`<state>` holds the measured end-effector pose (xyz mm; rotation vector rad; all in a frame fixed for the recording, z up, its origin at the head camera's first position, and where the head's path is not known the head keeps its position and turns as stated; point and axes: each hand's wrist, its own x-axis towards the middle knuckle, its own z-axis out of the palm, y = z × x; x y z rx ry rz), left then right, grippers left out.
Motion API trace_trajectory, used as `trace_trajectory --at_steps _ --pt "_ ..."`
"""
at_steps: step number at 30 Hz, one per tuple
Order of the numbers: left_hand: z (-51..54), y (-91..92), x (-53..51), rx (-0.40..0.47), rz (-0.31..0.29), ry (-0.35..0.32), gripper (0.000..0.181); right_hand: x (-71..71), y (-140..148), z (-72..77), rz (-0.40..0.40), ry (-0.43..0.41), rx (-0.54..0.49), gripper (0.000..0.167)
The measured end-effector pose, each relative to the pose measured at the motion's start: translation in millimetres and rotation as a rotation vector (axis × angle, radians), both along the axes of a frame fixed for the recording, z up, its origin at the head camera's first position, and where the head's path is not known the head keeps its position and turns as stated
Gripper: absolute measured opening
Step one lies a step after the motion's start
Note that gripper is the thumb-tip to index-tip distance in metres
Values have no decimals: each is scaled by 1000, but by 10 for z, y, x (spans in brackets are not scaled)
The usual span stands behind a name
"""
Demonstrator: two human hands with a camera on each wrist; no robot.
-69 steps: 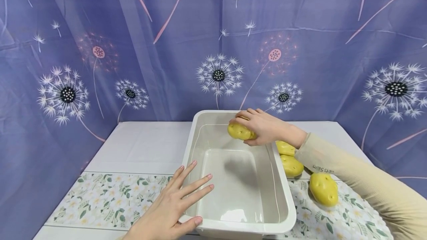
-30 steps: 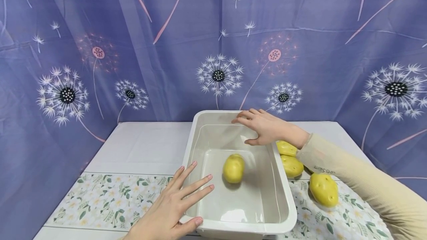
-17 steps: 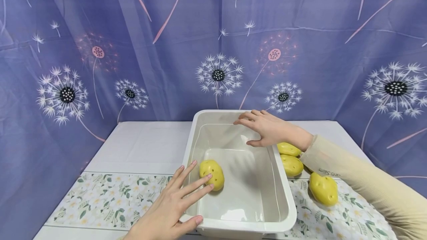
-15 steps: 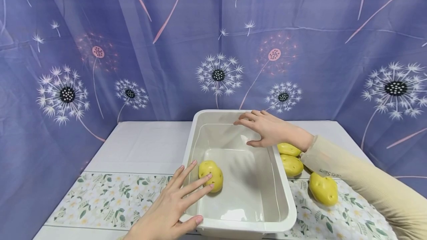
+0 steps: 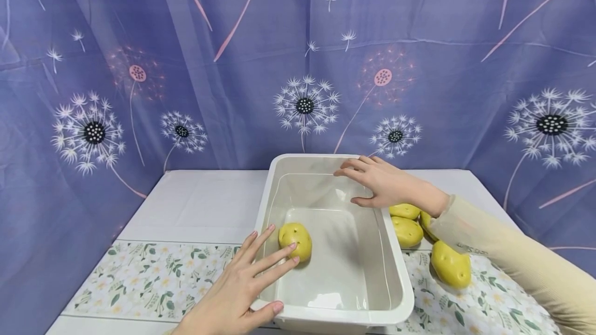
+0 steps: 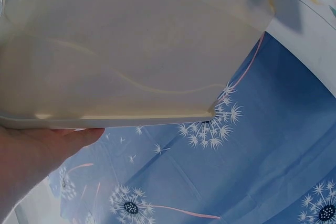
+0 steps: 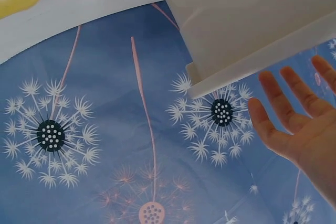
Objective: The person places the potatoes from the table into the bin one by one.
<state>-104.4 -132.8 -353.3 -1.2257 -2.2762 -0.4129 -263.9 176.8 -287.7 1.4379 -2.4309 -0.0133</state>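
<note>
One yellow potato (image 5: 296, 238) lies on the floor of the white basin (image 5: 404, 293), toward its left side. The left hand (image 5: 237, 283) rests at the basin's near left rim with fingers spread, and two fingertips overlap the potato in the head view; whether they touch it I cannot tell. Over the basin's back right rim hangs the right hand (image 5: 386, 182), fingers apart, holding nothing. In the left wrist view the left hand (image 6: 47, 156) is against the outside of the basin (image 6: 126, 121). The right wrist view shows the right hand (image 7: 307, 124) beside the basin's rim (image 7: 252, 69).
Right of the basin lie several more yellow potatoes, among them one near the front (image 5: 451, 265) and one by the wall (image 5: 406, 232). The white table (image 5: 209, 200) carries a floral cloth strip (image 5: 149, 278). A purple dandelion curtain (image 5: 233, 92) stands behind.
The right hand released its potato, which dropped into the basin and rolled left toward the left hand. Since then the right hand has drawn slightly right. The left hand has stayed put.
</note>
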Motion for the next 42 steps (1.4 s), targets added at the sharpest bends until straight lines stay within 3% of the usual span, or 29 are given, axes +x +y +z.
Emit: trace_trajectory --at_steps 10,25,33,42 --pt "15 -4 -2 -4 0 9 51 41 88 -4 -2 68 -33 51" --pt "10 5 -6 -5 -5 10 50 183 249 -23 7 71 -84 45" --pt "9 -3 5 -8 4 10 50 223 327 -46 45 133 -127 40" --pt "10 -4 0 -5 -2 13 50 281 412 -46 19 128 -135 39"
